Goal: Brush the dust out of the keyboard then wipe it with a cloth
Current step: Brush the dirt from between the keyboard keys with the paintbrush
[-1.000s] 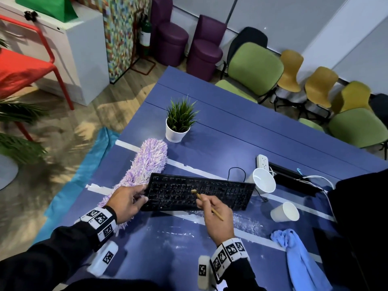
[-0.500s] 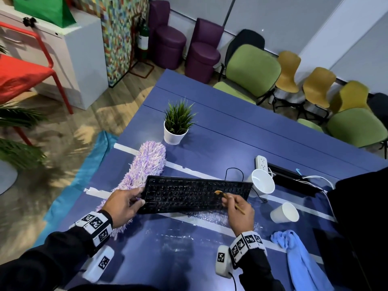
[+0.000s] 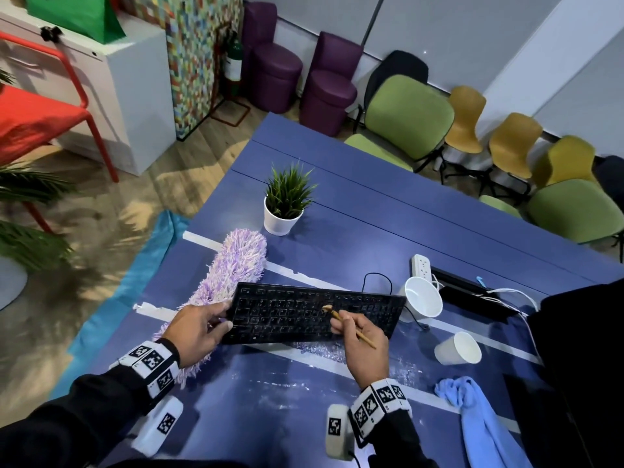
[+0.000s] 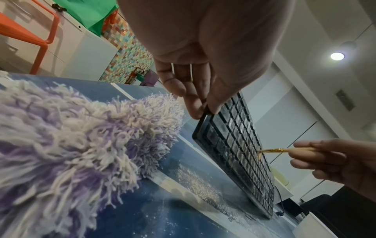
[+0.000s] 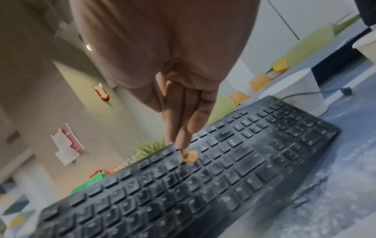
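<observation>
On the blue table [image 3: 388, 211], left to right. Fluffy purple-and-white duster [image 3: 236, 265] at left edge, partly under the left forearm. Left hand [image 3: 199, 327] pinches the left end of the black corded keyboard [image 3: 297, 314], thumb on top, fingers beneath. Keyboard tilted up on its near long edge; white dust [image 4: 195, 180] lies on the table along that edge. Right hand [image 3: 366, 342] over keyboard's middle-right, fingers curled round a thin wooden-handled brush [image 3: 351, 327] like a pen, wrist raised; bristles touch the keys near the centre. Two white paper cups [image 3: 423, 300] on their sides just right of the keyboard. Light blue cloth [image 3: 479, 417] bunched near the right front, well apart from both hands.

Left wrist view alone shows how steep the tilt is and the dust below it. Right wrist view shows dust on the keycaps [image 5: 234, 145] and bristles splayed against a key; image blurred.
</observation>
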Available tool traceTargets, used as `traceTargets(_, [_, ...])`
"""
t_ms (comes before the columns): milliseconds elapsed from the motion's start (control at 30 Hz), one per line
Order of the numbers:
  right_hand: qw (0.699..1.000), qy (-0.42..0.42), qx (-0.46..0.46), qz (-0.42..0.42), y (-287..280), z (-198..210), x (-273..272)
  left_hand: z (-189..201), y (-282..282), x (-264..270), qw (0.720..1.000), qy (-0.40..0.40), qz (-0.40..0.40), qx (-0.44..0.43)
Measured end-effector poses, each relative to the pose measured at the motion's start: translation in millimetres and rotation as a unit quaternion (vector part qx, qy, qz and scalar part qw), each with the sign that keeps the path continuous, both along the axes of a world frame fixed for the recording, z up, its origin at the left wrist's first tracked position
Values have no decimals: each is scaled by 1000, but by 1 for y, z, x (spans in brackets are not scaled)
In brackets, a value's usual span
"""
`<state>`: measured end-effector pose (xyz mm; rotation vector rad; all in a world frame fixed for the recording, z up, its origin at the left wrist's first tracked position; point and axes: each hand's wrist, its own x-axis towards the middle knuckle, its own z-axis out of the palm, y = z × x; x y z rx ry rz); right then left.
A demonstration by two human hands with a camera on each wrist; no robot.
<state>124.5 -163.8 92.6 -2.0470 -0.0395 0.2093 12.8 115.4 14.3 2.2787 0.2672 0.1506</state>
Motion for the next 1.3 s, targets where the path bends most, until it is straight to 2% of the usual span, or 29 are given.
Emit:
traceTargets(133, [997, 18, 54, 51, 27, 8, -21, -3, 1, 0, 1000, -6, 14, 1])
traceTargets(300, [996, 14, 83, -6, 37, 7, -25, -2, -2, 1, 1000, -5, 17, -3])
traceTargets(400, [994, 31, 87, 55, 48, 7, -35, 1, -1, 1, 1000, -7, 18, 3])
traceTargets(433, [994, 34, 95, 51, 50, 8, -36, 2, -1, 1, 1000, -9, 17, 3])
traceTargets(567, [987, 50, 141, -54, 38, 9, -20, 3, -3, 1, 1000, -16, 11, 9])
traceTargets(633, [987, 47, 144, -54, 40, 11, -20, 1, -2, 1, 1000, -17, 15, 12])
traceTargets(767, [990, 51, 129, 7, 53, 13, -31, 1, -1, 0, 1000, -6, 9, 19])
traceTargets(900, [987, 40, 146, -57, 49, 13, -21, 0, -1, 1, 1000, -1, 11, 18])
traceTargets(1100, [987, 38, 97, 122, 89, 13, -56, 5, 0, 0, 1000, 8, -4, 22])
traceTargets(1200, [993, 32, 97, 65, 74, 7, -47, 3, 1, -2, 1000, 6, -5, 14])
traceTargets(1300, [994, 25, 62, -82, 30, -6, -25, -1, 2, -4, 1000, -1, -8, 10])
